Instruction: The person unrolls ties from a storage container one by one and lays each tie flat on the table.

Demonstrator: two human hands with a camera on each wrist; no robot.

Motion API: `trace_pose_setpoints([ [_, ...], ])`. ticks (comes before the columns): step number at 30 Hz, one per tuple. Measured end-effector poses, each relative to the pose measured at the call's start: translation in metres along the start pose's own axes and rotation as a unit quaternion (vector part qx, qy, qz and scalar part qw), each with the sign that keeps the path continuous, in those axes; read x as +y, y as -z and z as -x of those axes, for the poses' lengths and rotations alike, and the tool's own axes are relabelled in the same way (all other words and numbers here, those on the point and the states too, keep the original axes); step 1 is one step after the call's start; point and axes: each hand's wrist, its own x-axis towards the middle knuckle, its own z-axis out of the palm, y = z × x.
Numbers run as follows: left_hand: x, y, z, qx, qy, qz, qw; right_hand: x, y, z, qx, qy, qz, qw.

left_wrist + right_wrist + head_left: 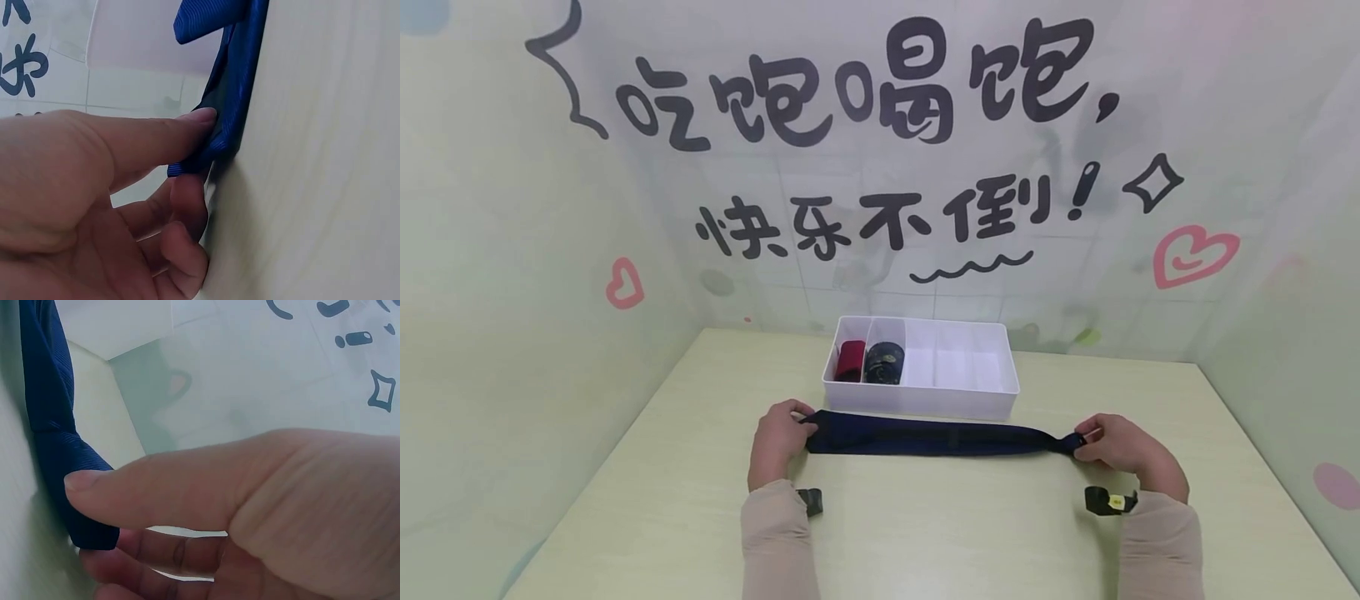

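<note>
Dark blue tie point(925, 435) stretched between both hands, along the surface point(955, 533), just in front of the white box point(917, 402). Left hand point(781, 440) pinches the wide end, thumb on top, fingers beneath; tie extends rightward from it. Right hand point(1122, 446) pinches the knotted end, tie running left. Box: red roll point(850, 360) leftmost compartment, dark patterned roll point(884, 364) next.

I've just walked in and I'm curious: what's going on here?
A person has a navy necktie stretched out over the table, the left hand pinching its wide end and the right hand its narrower end. Beyond it sits a white divided box, with a red roll and a dark patterned roll in its two leftmost compartments.
</note>
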Motion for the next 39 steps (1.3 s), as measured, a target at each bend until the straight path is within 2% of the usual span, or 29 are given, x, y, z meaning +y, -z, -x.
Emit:
trace_pose_setpoints([
  [4, 0.0, 0.0, -0.001, 0.002, -0.001, 0.006, 1.0, -0.003, 0.0, 0.002, 0.002, -0.002, -0.001, 1.0],
  [11, 0.005, -0.001, -0.007, 0.027, -0.026, 0.013, 0.9992, -0.009, 0.003, 0.007, 0.018, 0.005, -0.004, 1.0],
  [16, 0.018, -0.004, -0.009, 0.066, -0.048, 0.051, 0.9954, -0.016, 0.008, 0.008, 0.045, 0.012, 0.032, 0.998],
  [21, 0.035, -0.016, -0.008, 0.095, -0.08, 0.071, 0.9897, -0.032, 0.008, 0.006, 0.086, 0.036, 0.059, 0.994],
  [28, 0.051, -0.036, -0.006, 0.09, -0.094, 0.043, 0.9906, -0.067, -0.001, -0.005, 0.103, 0.095, 0.055, 0.989],
  [35, 0.055, -0.039, -0.003, 0.073, -0.109, 0.033, 0.9908, -0.105, -0.011, -0.02, 0.091, 0.138, 0.086, 0.983],
  [39, 0.054, -0.039, -0.004, 0.068, -0.11, 0.029, 0.9912, -0.124, -0.018, -0.03, 0.083, 0.171, 0.115, 0.975],
])
